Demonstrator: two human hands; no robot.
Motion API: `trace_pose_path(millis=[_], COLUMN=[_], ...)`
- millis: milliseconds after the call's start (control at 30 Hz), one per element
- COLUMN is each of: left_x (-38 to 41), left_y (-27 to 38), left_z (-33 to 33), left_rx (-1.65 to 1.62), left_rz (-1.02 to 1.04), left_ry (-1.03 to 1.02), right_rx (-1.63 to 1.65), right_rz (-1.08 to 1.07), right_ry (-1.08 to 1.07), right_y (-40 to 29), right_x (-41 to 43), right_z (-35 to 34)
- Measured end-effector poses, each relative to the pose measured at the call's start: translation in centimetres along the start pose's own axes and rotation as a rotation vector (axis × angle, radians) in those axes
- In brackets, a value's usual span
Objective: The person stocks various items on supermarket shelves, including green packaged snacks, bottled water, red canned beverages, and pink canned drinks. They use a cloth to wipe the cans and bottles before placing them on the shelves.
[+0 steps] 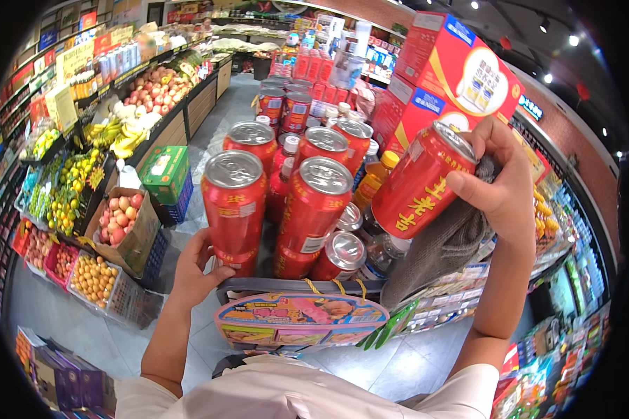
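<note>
My right hand [495, 178] grips a tilted red drink can [424, 178] with yellow characters, near its silver top. Behind that can a grey knitted cloth [440, 251] hangs below my palm; whether my fingers pinch it too is hidden. At the front left, my left hand [202, 275] holds the lower part of a tall red can [234, 209], thumb in front. To the right of it stands another tall red can [314, 220], with several more red cans behind. A shorter can [340, 254] sits lower beside them, at the rim of a dark cart or crate [293, 284].
Bottles, one with a yellow cap [389, 158], crowd behind the cans. Large red cartons [451, 73] rise at the right. A carton of apples [120, 214] and fruit shelves [157, 91] line the left. A pink-edged package display [301, 317] hangs from the front rim.
</note>
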State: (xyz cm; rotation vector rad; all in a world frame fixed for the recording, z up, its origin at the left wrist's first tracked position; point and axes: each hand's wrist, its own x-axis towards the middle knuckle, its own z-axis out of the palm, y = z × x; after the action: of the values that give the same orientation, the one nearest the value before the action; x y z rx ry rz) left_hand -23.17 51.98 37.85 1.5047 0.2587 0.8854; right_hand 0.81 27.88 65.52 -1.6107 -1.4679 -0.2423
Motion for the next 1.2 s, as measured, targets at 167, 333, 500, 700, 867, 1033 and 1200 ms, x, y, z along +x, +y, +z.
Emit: trace_pose_path(millis=[167, 333, 500, 700, 867, 1033, 1200], left_x=[0.4, 1.0, 1.0, 0.9, 0.8, 0.6, 0.6], left_y=[0.7, 0.6, -0.5, -1.2, -1.0, -1.6, -1.8], left_z=[0.3, 0.7, 0.3, -0.2, 0.0, -0.5, -0.4], left_rx=[-0.093, -0.201, -0.232, -0.176, -0.181, -0.171, -0.211], left_rz=[-0.004, -0.039, -0.054, -0.069, -0.057, -0.092, -0.081], left_ry=[-0.015, -0.024, -0.031, -0.021, 0.002, -0.004, -0.005], right_rx=[-0.197, -0.327, -0.357, -0.410, -0.380, -0.403, -0.396], right_rz=[0.023, 0.010, 0.075, 0.096, 0.153, 0.100, 0.111], right_ry=[-0.109, -0.198, -0.274, -0.378, -0.411, -0.420, -0.447], right_y=[0.2, 0.3, 0.7, 2.4, 3.0, 3.9, 3.4], right_x=[1.2, 2.2, 2.7, 3.1, 2.6, 2.4, 2.3], right_z=[1.2, 2.5, 3.8, 4.4, 5.0, 4.8, 4.7])
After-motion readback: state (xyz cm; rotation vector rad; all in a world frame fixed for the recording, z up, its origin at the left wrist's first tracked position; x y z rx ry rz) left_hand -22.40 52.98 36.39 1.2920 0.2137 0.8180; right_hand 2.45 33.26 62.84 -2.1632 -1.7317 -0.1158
